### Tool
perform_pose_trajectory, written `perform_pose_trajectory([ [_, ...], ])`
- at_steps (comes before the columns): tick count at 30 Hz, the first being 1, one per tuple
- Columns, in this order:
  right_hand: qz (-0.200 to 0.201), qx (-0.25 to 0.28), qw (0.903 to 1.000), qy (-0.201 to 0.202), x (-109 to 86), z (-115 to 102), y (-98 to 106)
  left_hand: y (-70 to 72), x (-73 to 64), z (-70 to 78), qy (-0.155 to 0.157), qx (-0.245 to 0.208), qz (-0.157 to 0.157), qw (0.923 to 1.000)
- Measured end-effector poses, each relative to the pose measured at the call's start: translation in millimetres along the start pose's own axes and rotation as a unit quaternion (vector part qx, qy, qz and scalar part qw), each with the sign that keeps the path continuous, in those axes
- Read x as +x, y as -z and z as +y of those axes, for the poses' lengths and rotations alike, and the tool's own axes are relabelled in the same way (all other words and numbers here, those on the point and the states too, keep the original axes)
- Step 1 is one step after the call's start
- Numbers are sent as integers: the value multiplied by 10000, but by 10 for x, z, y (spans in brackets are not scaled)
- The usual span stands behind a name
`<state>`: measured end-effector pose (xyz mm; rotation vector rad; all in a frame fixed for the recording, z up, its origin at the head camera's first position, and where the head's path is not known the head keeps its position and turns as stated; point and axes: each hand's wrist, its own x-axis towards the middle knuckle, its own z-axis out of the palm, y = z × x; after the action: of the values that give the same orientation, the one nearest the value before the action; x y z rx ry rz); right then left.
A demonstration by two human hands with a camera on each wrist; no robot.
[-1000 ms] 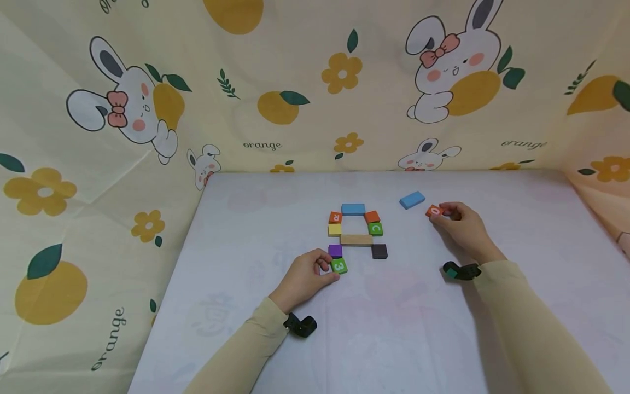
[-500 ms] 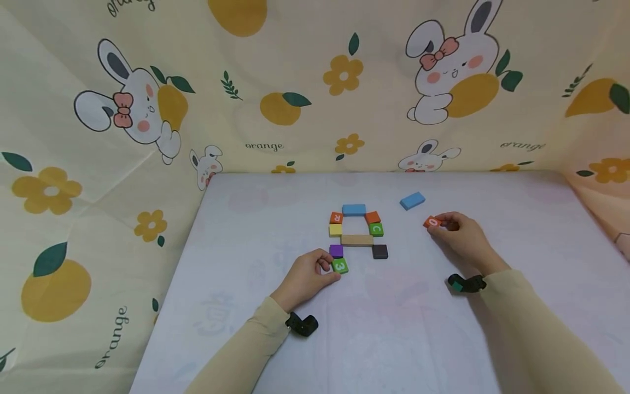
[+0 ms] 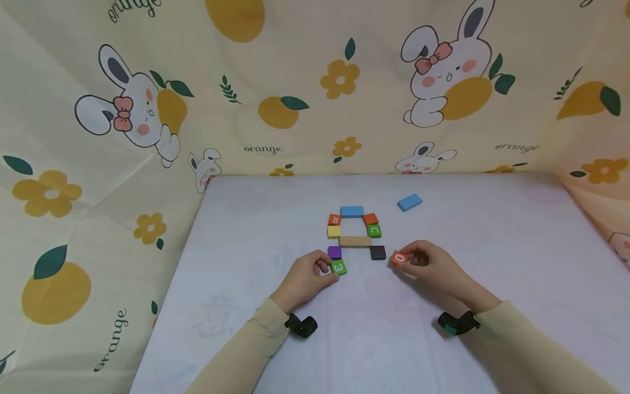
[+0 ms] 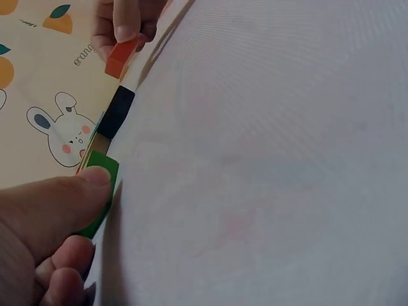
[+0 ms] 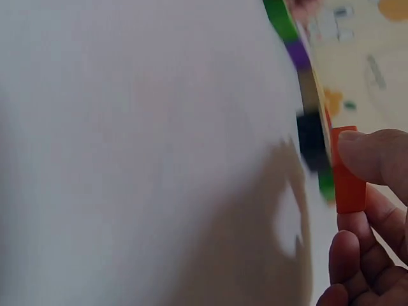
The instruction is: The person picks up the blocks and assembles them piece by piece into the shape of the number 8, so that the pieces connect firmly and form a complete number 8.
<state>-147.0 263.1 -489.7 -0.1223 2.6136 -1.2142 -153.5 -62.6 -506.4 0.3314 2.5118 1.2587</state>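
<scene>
My left hand [image 3: 306, 275] pinches a green block [image 3: 338, 267] marked 3 between thumb and fingers, just below a purple block [image 3: 334, 252]. An orange block [image 3: 400, 258] marked 0 is pinched in my right hand [image 3: 435, 268], to the right of a black block [image 3: 378, 252]. In the right wrist view the thumb lies across that orange block's side [image 5: 350, 185]. Above sit a wooden plank [image 3: 355, 242], a yellow block [image 3: 333, 232], a green block [image 3: 374, 231] marked C, an orange block [image 3: 334, 219] marked R, a plain orange block [image 3: 371, 219] and a long blue block [image 3: 351, 212], forming a loop.
A second long blue block [image 3: 409, 202] lies apart at the back right of the white table [image 3: 246, 230]. A patterned cloth [image 3: 290, 71] with rabbits and oranges rises behind the table and at its sides.
My right hand has moved left and toward me with the orange block, from near the loose blue block to beside the black one. My left hand stays at the green block.
</scene>
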Motion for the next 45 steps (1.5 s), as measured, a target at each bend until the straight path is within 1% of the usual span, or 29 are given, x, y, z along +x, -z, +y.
perform_pose_trajectory([
  [2, -105, 54, 9999, 97, -26, -65, -81, -4, -1, -3, -26, -4, 16, 10000],
  [5, -232, 36, 9995, 210, -37, -105, -187, -15, -3, -12, -1, 35, 39, 10000],
  [8, -293, -25, 9991, 302, -18, -96, -270, -21, -13, -18, 28, 69, 59, 10000],
  [12, -315, -76, 9990, 320, 10, -80, -332, -21, -25, -24, 51, 54, 65, 10000],
  [17, -233, -183, 9991, 315, -1, -93, -345, -25, -36, -40, -8, 12, 74, 10000],
  [22, -19, -354, 9988, 324, -17, -121, -345, -30, -35, -46, -125, 34, 182, 9998],
  [28, 67, -380, 9991, 159, -5, -172, -383, -32, -33, -40, -263, -3, 249, 9993],
  [34, 129, -314, 9994, -25, 13, -181, -410, -36, -31, -19, -185, -29, 257, 9995],
  [38, 123, -209, 9997, -80, 19, -181, -418, -34, -32, -4, -146, -71, 258, 9995],
  [45, 144, -120, 9998, -53, 18, -178, -422, -43, -18, -5, -98, -14, 237, 9997],
])
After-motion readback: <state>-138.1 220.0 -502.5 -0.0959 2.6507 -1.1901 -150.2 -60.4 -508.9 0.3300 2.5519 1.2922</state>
